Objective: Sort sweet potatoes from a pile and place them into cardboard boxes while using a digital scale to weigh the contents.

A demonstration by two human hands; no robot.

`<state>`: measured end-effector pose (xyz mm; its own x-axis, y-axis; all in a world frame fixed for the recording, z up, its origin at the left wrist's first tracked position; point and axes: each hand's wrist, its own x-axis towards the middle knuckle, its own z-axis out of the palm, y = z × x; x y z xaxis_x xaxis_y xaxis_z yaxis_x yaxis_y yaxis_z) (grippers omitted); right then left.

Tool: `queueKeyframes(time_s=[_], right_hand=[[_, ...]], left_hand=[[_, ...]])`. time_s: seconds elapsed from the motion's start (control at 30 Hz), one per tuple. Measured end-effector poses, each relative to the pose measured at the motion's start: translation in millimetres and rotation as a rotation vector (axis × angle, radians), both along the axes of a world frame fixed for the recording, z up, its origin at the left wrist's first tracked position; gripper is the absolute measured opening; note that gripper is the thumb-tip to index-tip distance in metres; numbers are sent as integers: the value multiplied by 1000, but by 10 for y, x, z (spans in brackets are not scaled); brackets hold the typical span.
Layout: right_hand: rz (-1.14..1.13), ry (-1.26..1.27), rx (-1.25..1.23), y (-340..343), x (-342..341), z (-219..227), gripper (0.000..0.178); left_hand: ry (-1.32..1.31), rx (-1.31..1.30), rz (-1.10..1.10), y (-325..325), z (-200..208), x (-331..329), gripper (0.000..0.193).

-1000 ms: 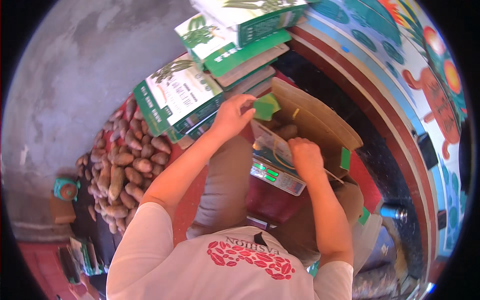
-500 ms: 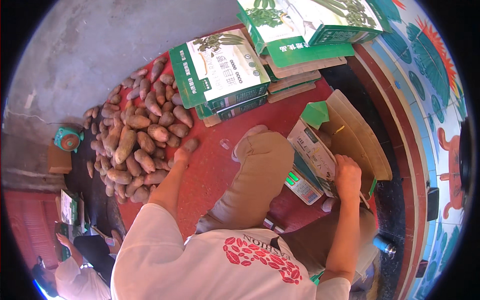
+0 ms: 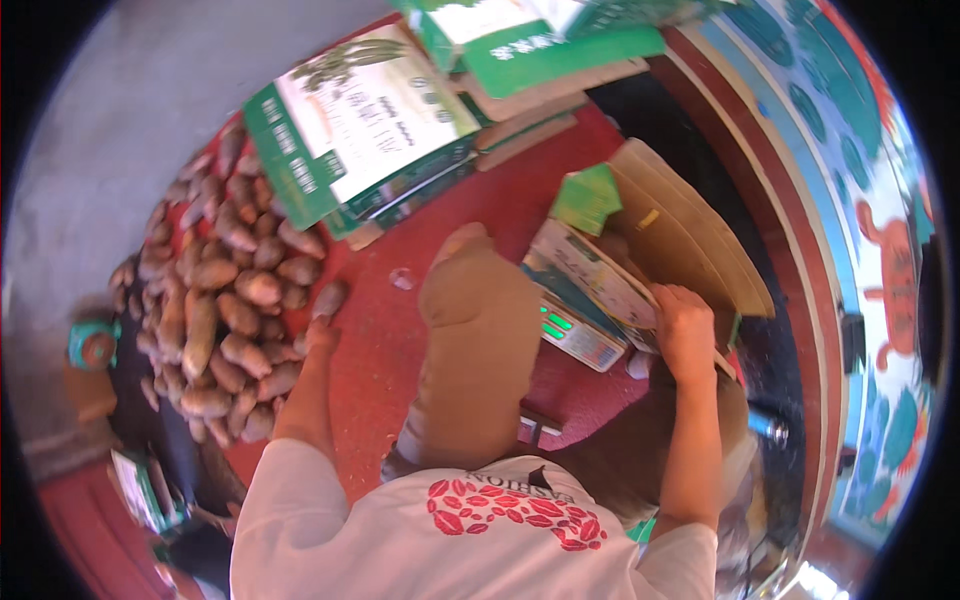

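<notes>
My left hand [image 3: 320, 332] is closed round one brownish sweet potato [image 3: 330, 298], just right of a large heap of sweet potatoes [image 3: 215, 300] on the red floor. My right hand [image 3: 685, 325] grips the near edge of an open cardboard box [image 3: 690, 225], its fingers folded over the wall. A printed side of that box faces left, with a green flap [image 3: 588, 200] standing at its far corner. Beneath the box a scale [image 3: 585, 340] shows lit green digits. The inside of the box is mostly hidden from this angle.
Green and white flat cartons [image 3: 365, 125] are stacked beyond the heap, with more cartons [image 3: 560, 60] behind. My bent knee [image 3: 480, 300] rises between my hands. A teal fan-like device [image 3: 92, 345] stands far left; a blue cylinder [image 3: 768, 427] lies right. Another person shows at lower left.
The view has turned, so heap and cartons sit further left in the picture. Both hands keep their holds: the left on the sweet potato, the right on the box.
</notes>
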<state>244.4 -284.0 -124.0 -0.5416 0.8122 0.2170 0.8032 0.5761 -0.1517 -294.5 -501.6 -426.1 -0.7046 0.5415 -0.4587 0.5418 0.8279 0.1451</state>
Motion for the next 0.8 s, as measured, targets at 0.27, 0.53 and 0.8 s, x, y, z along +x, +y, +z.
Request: queueKeyframes(time_s=[0.27, 0.53, 0.8], right_hand=[[34, 44, -83, 3, 115, 6, 20], [36, 95, -50, 165, 109, -125, 19], [-3, 60, 8, 174, 185, -123, 20]], left_hand=[[39, 17, -84, 299, -232, 0, 54], [-189, 333, -142, -8, -827, -793, 72], [0, -62, -90, 506, -753, -143, 73]])
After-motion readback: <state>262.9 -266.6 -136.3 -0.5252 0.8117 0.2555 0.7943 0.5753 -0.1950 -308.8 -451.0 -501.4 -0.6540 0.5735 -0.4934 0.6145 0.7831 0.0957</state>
